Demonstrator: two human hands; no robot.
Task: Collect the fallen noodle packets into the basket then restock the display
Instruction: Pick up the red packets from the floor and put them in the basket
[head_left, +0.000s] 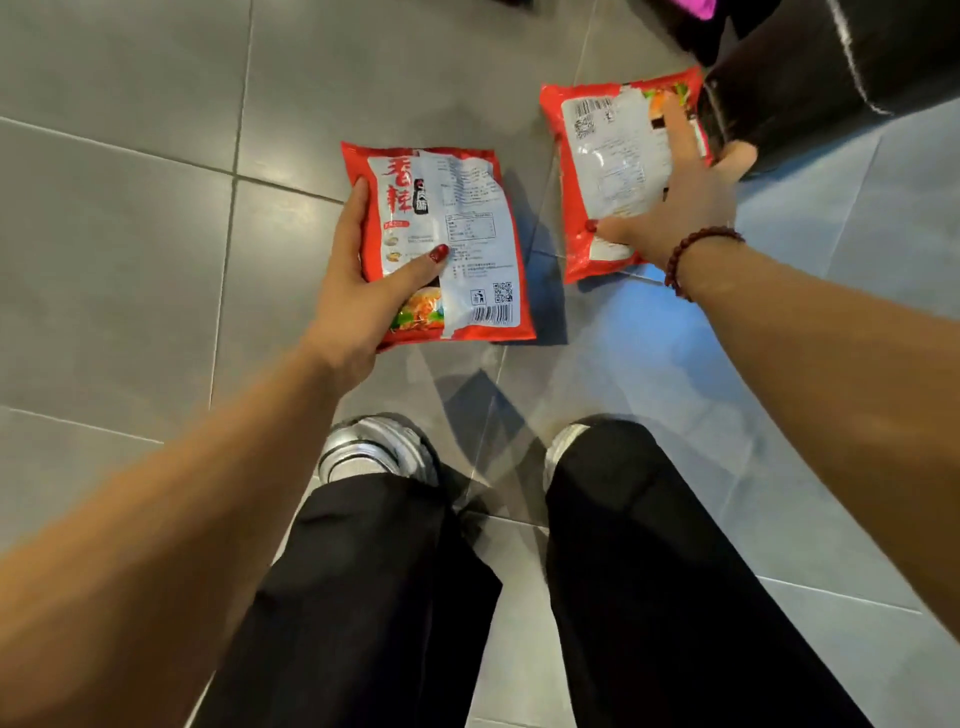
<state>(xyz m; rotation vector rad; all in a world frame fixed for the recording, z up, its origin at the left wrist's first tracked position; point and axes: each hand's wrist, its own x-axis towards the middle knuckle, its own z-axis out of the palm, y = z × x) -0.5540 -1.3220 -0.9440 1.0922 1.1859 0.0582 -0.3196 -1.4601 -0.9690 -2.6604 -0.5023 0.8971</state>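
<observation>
While left hand (353, 296), right hand (680, 208) hold packets (467, 208) (613, 156), black object (810, 78) behind

Grey floor tiles (130, 234) with pale grout lines fill the view, and a blue sheen lies on the tiles right of centre. At the near edge stand two legs in black trousers (649, 597), with a silver-grey shoe (374, 447) showing on the left and the toe of another (563, 441) on the right. A bracelet of dark red beads (691, 254) sits right of centre. A bulky black object (831, 78) fills the far right corner, with a scrap of pink (696, 8) beside it.
</observation>
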